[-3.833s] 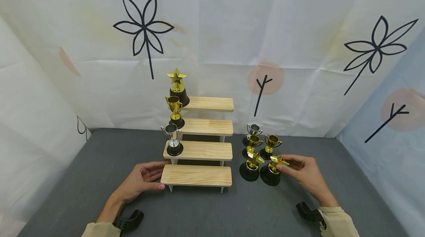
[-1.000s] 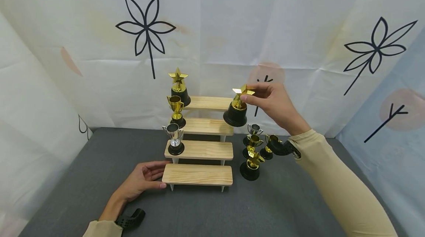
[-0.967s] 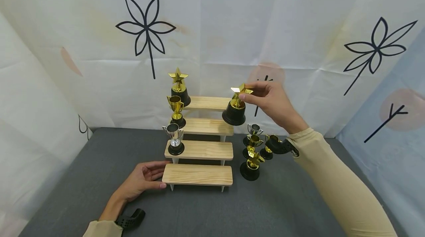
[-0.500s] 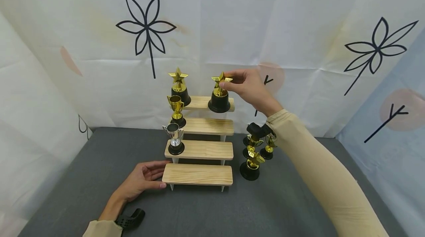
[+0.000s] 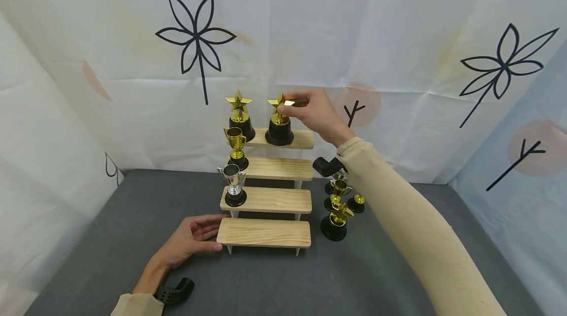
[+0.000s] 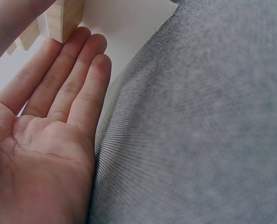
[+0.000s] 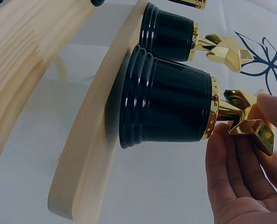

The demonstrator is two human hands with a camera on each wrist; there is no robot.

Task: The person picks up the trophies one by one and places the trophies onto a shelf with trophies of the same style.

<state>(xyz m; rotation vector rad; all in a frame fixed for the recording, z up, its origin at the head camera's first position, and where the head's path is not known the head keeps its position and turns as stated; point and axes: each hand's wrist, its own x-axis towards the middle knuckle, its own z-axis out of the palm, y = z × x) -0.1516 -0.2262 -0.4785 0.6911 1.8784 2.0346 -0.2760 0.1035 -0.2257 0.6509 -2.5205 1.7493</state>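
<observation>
My right hand (image 5: pixel 316 111) pinches a gold star trophy (image 5: pixel 279 131) by its star. Its black base is right at the top step of a wooden four-step display stand (image 5: pixel 263 232); in the right wrist view the trophy (image 7: pixel 175 102) stands close against the board. Left of it on that step is another star trophy (image 5: pixel 241 128). A gold cup trophy (image 5: pixel 236 142) is on the step below, and a silver cup trophy (image 5: pixel 233 185) on the one under that. My left hand (image 5: pixel 186 239) has fingers extended at the bottom step's left end; the left wrist view shows fingertips (image 6: pixel 84 35) by the wood.
Right of the stand, on the grey tabletop (image 5: pixel 266 286), stand a star trophy (image 5: pixel 334 227), a gold cup trophy (image 5: pixel 340 188) and others partly hidden behind the right wrist's black strap (image 5: pixel 328 166). A white patterned cloth (image 5: pixel 301 20) hangs behind.
My right hand lifted the star trophy from the group at right, carried it up and left, and brought it to the top step beside the other star. The left hand stayed put.
</observation>
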